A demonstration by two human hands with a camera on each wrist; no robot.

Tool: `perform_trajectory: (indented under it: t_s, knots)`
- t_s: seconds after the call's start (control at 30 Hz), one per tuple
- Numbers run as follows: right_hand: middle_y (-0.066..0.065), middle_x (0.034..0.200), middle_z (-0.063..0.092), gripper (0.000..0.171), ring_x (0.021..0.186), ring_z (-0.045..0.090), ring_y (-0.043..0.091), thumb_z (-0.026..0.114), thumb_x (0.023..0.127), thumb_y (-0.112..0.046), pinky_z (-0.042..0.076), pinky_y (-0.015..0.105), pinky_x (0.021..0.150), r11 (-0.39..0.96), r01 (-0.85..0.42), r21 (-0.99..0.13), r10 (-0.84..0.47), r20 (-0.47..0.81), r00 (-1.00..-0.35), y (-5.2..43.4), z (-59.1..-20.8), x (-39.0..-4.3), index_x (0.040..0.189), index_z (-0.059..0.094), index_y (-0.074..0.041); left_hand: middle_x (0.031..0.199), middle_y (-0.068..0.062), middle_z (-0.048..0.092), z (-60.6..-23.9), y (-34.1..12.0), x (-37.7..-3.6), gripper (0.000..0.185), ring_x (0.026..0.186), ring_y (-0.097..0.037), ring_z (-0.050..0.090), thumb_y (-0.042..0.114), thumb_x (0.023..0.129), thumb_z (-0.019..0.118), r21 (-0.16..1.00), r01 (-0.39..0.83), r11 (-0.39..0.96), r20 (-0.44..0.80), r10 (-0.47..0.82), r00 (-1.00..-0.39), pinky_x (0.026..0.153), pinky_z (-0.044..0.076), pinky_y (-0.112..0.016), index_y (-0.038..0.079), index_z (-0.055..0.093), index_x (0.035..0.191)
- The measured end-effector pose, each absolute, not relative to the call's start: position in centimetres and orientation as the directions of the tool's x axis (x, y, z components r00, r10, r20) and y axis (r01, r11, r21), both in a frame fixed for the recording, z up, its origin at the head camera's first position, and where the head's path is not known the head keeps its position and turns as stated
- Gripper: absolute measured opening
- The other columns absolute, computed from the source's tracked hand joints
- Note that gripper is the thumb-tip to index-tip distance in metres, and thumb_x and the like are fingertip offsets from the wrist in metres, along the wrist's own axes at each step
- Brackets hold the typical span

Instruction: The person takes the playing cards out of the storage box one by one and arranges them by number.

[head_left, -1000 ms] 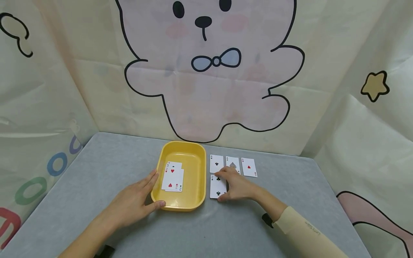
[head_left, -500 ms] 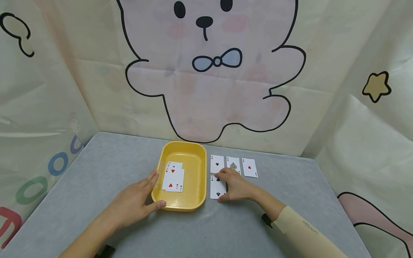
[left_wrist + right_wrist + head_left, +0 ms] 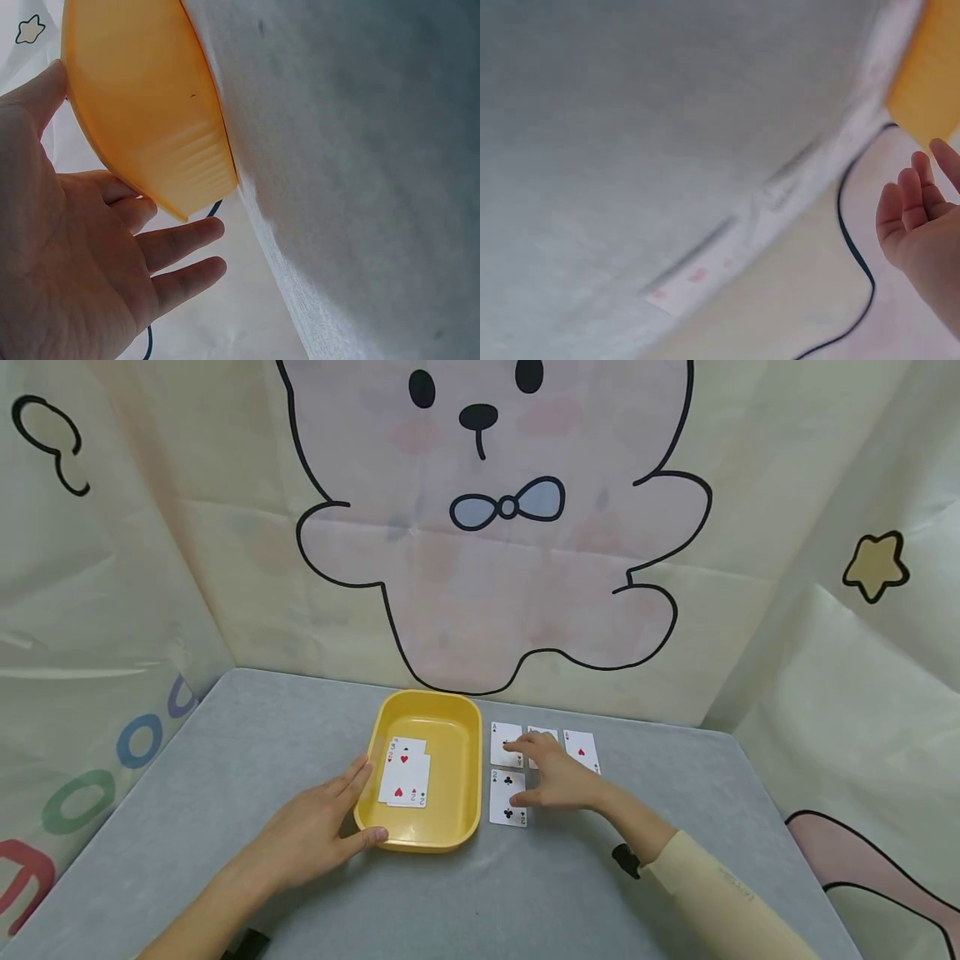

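My left hand point(image 3: 318, 822) rests at the near left corner of a yellow tray point(image 3: 468, 793), thumb on the near rim and fingertips along the left side. In the left wrist view its outer fingers stretch out straight beside the tray. Overlapping playing cards with red hearts point(image 3: 405, 774) lie inside the tray. My right hand point(image 3: 562, 777) hovers just right of the tray, thumb and fingers spread, holding nothing. Its thumb overlaps a two of clubs point(image 3: 498, 810) lying face up. Behind it are an ace of clubs point(image 3: 500, 735), a mostly hidden card point(image 3: 545, 732) and an ace of hearts point(image 3: 577, 742).
A grey cloth-covered table point(image 3: 480, 910) carries the tray and cards. Right behind its far edge hangs a backdrop point(image 3: 510, 585) with a cartoon animal, and more printed cloth point(image 3: 847, 693) closes off the sides.
My right hand has let go of the two of clubs and moved up and slightly right, so it now covers most of the middle ace. The left hand and tray stay put.
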State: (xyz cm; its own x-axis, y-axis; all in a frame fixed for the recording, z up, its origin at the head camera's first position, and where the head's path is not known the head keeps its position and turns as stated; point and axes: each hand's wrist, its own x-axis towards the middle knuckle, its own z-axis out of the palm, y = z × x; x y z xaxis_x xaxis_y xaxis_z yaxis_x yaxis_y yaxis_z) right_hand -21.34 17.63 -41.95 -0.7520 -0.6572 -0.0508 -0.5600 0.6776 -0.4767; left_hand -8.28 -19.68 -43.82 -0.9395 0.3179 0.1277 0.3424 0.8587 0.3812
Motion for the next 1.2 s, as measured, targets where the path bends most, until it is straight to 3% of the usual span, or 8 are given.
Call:
perform_trajectory:
  t_s: [0.13,0.33,0.57,0.83,1.2]
  knots:
    - [0.013,0.150,0.050,0.076,0.137,0.046,0.036,0.084,0.086,-0.032,0.043,0.058,0.110,0.673,-0.507,-0.538,-0.628,-0.055,-0.776,17.5,-40.3,-21.6,0.151,0.054,-0.007,0.166,-0.016,0.038,-44.0,-19.6,-8.4,0.098,0.135,-0.042,0.056,0.071,0.095,0.061,0.378,0.348,0.858,0.129,0.324,-0.937,0.105,0.048,-0.059,0.003,0.037,0.162]
    - [0.007,0.142,0.056,0.078,0.130,0.051,0.037,0.083,0.088,-0.031,0.045,0.056,0.107,0.624,-0.471,-0.624,-0.624,-0.036,-0.780,16.4,-38.7,-21.8,0.155,0.048,-0.010,0.166,-0.016,0.037,-44.0,-19.5,-8.4,0.097,0.136,-0.042,0.056,0.067,0.094,0.065,0.386,0.340,0.858,0.116,0.320,-0.940,0.106,0.048,-0.059,0.003,0.037,0.162]
    - [0.011,0.138,0.059,0.077,0.123,0.053,0.026,0.083,0.089,-0.026,0.049,0.053,0.104,0.585,-0.496,-0.641,-0.639,0.012,-0.769,14.1,-38.2,-21.9,0.155,0.048,-0.008,0.166,-0.016,0.036,-44.0,-19.5,-8.4,0.097,0.137,-0.042,0.055,0.064,0.094,0.068,0.387,0.330,0.861,0.107,0.314,-0.943,0.106,0.047,-0.059,0.003,0.036,0.162]
    - [0.008,0.135,0.057,0.071,0.126,0.053,0.034,0.080,0.091,-0.026,0.048,0.053,0.104,0.544,-0.501,-0.673,-0.663,0.022,-0.749,10.8,-38.7,-21.5,0.151,0.050,-0.003,0.166,-0.015,0.037,-43.9,-19.5,-8.4,0.097,0.136,-0.042,0.055,0.067,0.094,0.065,0.386,0.335,0.860,0.115,0.315,-0.942,0.106,0.048,-0.059,0.004,0.036,0.162]
    - [0.018,0.144,0.054,0.066,0.130,0.052,0.039,0.078,0.093,-0.027,0.048,0.055,0.107,0.513,-0.453,-0.729,-0.653,0.011,-0.758,6.6,-40.3,-21.2,0.150,0.053,-0.006,0.166,-0.015,0.037,-44.0,-19.7,-8.5,0.098,0.135,-0.043,0.056,0.070,0.095,0.062,0.382,0.340,0.859,0.118,0.320,-0.940,0.105,0.048,-0.060,0.005,0.036,0.163]
